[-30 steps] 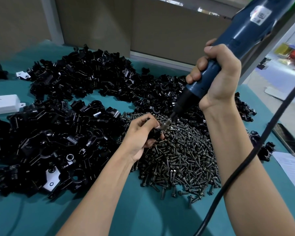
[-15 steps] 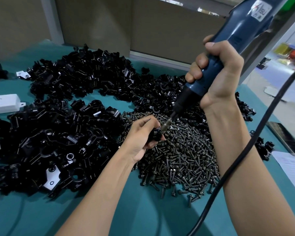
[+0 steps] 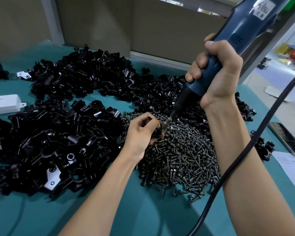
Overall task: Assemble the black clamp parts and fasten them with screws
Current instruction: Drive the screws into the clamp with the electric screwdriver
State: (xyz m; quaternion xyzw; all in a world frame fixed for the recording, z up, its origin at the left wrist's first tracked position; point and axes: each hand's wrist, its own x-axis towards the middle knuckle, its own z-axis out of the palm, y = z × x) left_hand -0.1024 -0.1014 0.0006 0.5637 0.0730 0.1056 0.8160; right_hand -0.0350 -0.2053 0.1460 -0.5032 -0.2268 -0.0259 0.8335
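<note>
The left hand (image 3: 141,133) is closed around a small black clamp part (image 3: 156,132), pinched between thumb and fingers so that only a dark edge of it shows on the side toward the right hand; how the part is turned inside the grip cannot be told. The right hand (image 3: 216,77) is wrapped in a full fist around the blue electric screwdriver (image 3: 235,41), gripping its lower body. The tool's long axis runs on a slant, its thick upper end up and away to the right of that fist and its nose pointing down and to the left, toward the left hand. The metal bit (image 3: 167,120) at the tip meets the clamp part just beyond the left fingertips; whether a screw sits under the bit is too small to tell. Beneath both hands and spreading toward the person lies a heap of dark screws (image 3: 182,159) on the teal table (image 3: 143,215). To the left of the left hand and beyond both hands, a large sprawl of black clamp pieces (image 3: 58,133) covers the table. A black cable (image 3: 237,164) hangs down along the outer side of the right forearm. Far to the left of the left hand sits a white box (image 3: 5,103).
</note>
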